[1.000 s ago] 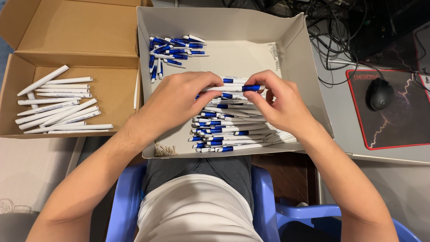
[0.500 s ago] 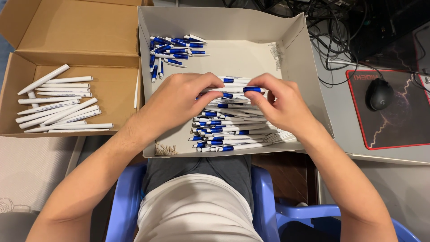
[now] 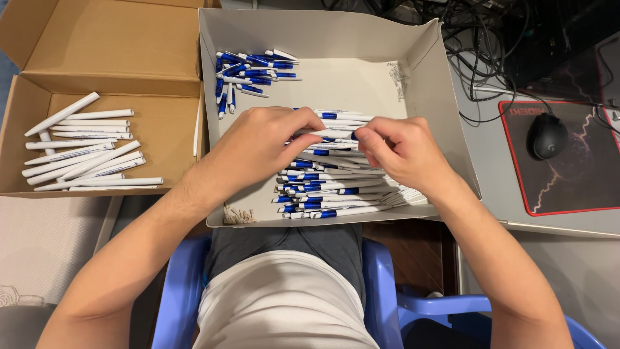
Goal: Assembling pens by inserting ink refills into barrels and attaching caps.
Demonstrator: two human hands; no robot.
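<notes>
White and blue plastic pens (image 3: 329, 187) lie stacked in a loose pile in the near half of a shallow grey cardboard tray (image 3: 445, 123), and both hands meet just above that pile. The left hand (image 3: 258, 145) comes in from the lower left, forearm bare and angled up toward the middle of the tray, wrist bent so that the back of the hand faces the camera. Its fingers (image 3: 303, 123) curl forward and close narrowly on one white pen (image 3: 323, 134) that lies crosswise on top of the pile. The right hand (image 3: 403, 152) comes in from the lower right, forearm steeply slanted, knuckles up; its fingers (image 3: 368, 139) are pinched together on the other end of the same pen, so the two hands nearly touch at the fingertips.

The pens are slim, smooth cylinders, white barrels with a blue band. A smaller scatter of blue and white pieces (image 3: 248, 71) lies in the far left corner of the tray. To the left stands an open brown corrugated box (image 3: 110, 58) that holds plain white barrels (image 3: 84, 152) in rough rows. On the table to the right lie a black mouse (image 3: 547, 136) on a dark mat with a red edge (image 3: 568, 207), and a tangle of black cables (image 3: 478, 39) behind. The person sits on a blue plastic chair (image 3: 181, 278).
</notes>
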